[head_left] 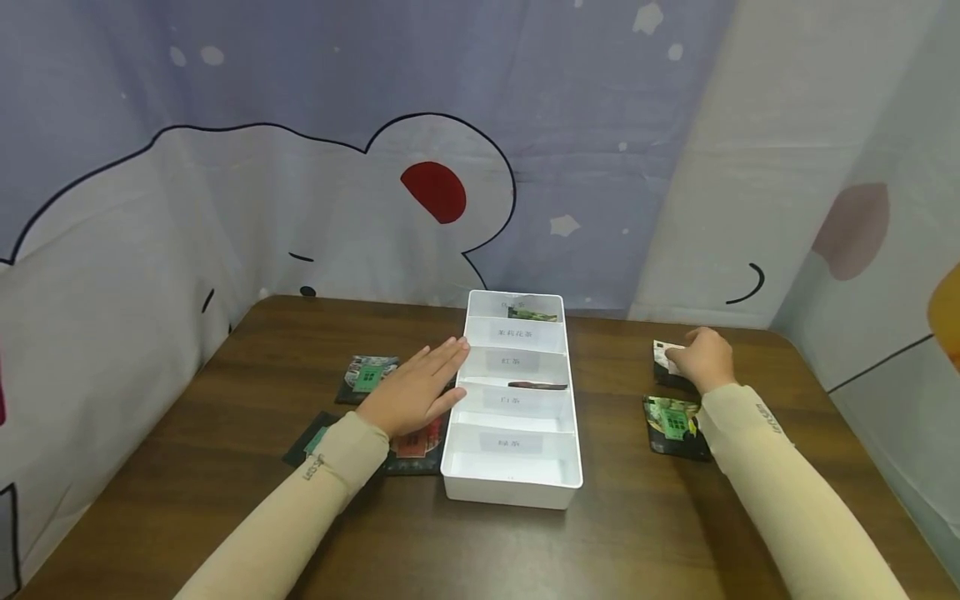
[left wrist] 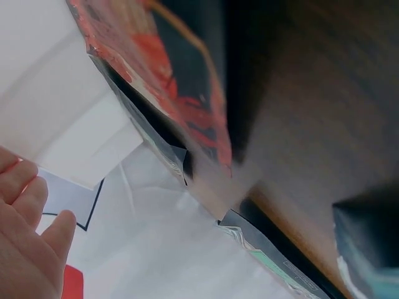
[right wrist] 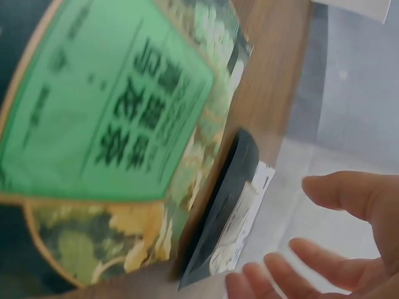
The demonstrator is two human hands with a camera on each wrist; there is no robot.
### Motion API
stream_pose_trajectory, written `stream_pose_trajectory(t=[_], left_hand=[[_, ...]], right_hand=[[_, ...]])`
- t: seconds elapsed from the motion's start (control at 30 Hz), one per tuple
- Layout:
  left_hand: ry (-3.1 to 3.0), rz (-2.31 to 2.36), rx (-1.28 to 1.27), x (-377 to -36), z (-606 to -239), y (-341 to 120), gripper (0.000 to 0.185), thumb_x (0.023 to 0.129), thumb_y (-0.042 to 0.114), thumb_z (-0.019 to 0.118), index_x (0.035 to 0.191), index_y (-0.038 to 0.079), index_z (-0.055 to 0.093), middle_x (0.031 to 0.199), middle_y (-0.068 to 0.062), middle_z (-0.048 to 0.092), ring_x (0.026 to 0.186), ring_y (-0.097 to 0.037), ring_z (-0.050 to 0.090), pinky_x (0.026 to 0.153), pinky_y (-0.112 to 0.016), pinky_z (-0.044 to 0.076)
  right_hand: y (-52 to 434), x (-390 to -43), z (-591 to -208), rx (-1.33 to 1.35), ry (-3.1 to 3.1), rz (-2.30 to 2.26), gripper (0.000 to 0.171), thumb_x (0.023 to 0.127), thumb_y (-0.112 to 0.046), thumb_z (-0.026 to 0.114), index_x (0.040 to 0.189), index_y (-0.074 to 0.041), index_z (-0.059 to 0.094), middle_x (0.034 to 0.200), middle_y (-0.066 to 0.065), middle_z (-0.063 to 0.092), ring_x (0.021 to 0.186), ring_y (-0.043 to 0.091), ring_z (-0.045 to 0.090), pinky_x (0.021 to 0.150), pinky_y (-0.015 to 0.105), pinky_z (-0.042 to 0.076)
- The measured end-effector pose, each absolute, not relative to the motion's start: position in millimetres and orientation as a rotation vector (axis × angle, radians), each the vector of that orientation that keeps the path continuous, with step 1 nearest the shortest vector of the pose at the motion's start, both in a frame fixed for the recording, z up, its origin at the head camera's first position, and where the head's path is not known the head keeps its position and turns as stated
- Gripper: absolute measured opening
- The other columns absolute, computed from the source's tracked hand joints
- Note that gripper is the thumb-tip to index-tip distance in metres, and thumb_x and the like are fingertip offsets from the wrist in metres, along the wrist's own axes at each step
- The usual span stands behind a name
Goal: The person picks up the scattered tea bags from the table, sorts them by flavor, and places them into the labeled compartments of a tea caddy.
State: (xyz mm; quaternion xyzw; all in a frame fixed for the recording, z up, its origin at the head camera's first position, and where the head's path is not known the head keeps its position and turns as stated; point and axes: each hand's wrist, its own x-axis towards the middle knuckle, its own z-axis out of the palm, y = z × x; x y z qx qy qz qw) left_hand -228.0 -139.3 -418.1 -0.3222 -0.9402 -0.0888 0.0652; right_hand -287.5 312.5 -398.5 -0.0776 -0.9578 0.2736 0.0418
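A long white divided box (head_left: pixel 513 493) with labelled compartments stands on the table. My left hand (head_left: pixel 416 387), fingers straight, lies at the box's left rim; the left wrist view shows its fingers against the white wall. On the right, my right hand (head_left: pixel 705 360) is at a dark tea packet with a white label (head_left: pixel 663 371). Seen from the right wrist, thumb and fingers stand apart beside that packet (right wrist: pixel 234 218), not closed on it. Nearer me lies a tea packet with a green label (head_left: pixel 673 423), partly beneath the right forearm in the head view.
Left of the box lie several packets: one with a green label (head_left: pixel 367 377), a dark one (head_left: pixel 309 437) and a red-labelled one (head_left: pixel 411 447) partly under the left hand. A green-patterned packet (head_left: pixel 532 314) sits in the far compartment; a reddish packet edge (head_left: pixel 537 385) shows mid-box.
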Motion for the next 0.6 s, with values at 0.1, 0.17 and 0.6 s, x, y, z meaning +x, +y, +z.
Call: stream_pose_trajectory(t=[0.1, 0.17, 0.6], left_hand=[[-2.837, -0.271, -0.972, -228.7, -419.1, -139.0, 0.072, 0.105, 0.048, 0.041, 0.161, 0.006, 0.024, 0.167, -0.007, 0.024, 0.154, -0.023, 0.019, 0.125, -0.045, 0.019], [-2.834, -0.273, -0.975, -228.9, -419.4, -138.8, 0.071, 0.105, 0.048, 0.041, 0.161, 0.006, 0.024, 0.167, -0.007, 0.024, 0.154, -0.023, 0.019, 0.124, -0.046, 0.020], [-2.851, -0.285, -0.964, -227.4, -418.2, -139.7, 0.071, 0.106, 0.048, 0.041, 0.161, 0.007, 0.024, 0.167, -0.007, 0.023, 0.154, -0.023, 0.019, 0.125, -0.044, 0.018]], right_hand=[[319.0, -287.5, -398.1, -0.258, -2.995, 0.739, 0.059, 0.091, -0.024, 0.064, 0.123, 0.025, 0.053, 0.125, 0.044, 0.054, 0.113, 0.061, 0.051, 0.093, 0.066, 0.046], [321.8, -286.4, -398.3, -0.269, -3.034, 0.700, 0.056, 0.091, -0.027, 0.065, 0.113, 0.024, 0.058, 0.121, 0.044, 0.056, 0.111, 0.062, 0.052, 0.092, 0.066, 0.045], [326.1, -288.9, -406.7, -0.307, -3.139, 0.682, 0.057, 0.093, -0.032, 0.065, 0.108, 0.023, 0.060, 0.122, 0.044, 0.055, 0.113, 0.061, 0.050, 0.096, 0.069, 0.036]])
